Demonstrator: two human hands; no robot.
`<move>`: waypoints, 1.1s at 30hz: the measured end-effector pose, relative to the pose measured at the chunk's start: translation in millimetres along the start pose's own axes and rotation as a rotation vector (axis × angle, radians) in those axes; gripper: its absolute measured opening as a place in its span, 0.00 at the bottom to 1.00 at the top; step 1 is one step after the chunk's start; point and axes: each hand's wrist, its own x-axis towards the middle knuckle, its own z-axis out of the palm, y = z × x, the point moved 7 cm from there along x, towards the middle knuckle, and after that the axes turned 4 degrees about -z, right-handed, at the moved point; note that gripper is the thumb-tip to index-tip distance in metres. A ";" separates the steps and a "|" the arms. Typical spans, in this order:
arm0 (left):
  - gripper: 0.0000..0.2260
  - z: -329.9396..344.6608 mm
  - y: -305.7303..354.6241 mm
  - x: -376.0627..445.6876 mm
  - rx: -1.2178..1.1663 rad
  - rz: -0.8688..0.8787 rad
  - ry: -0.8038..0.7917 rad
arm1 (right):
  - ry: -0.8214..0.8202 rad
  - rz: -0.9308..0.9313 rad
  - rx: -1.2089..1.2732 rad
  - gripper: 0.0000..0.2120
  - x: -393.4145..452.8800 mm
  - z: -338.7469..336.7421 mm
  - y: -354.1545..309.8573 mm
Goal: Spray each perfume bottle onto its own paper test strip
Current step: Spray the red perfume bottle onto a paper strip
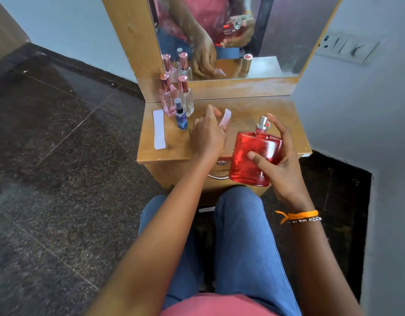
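My right grip (281, 160) wraps the flat red glass perfume bottle (253, 158), forefinger over its silver nozzle aimed toward ten o'clock, where my left grip (208, 133) pinches a white paper test strip (226, 119) above the wooden desk (253, 110), ready to catch spray.

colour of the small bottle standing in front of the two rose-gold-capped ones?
Blue small bottle with a black spray top; head view.

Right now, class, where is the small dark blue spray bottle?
Head view: small dark blue spray bottle stands at the wooden table's left-back, before two pink-capped bottles, left of the left hand.
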 end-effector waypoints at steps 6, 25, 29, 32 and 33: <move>0.05 -26.5 -12.4 -13.5 -0.286 -0.090 -0.086 | 0.006 0.096 0.185 0.33 -4.0 10.6 13.9; 0.09 -48.9 -32.1 -45.6 -0.786 -0.311 -0.267 | -0.110 -0.085 -0.661 0.35 2.2 40.4 -23.5; 0.10 -46.5 -31.7 -45.9 -0.805 -0.310 -0.297 | -0.122 -0.170 -0.920 0.35 4.8 50.1 -25.3; 0.12 -43.9 -29.4 -47.0 -0.824 -0.315 -0.325 | -0.104 -0.185 -1.007 0.32 9.8 50.1 -22.9; 0.12 -42.7 -28.8 -47.2 -0.834 -0.320 -0.334 | -0.102 -0.187 -1.032 0.32 11.1 49.8 -22.2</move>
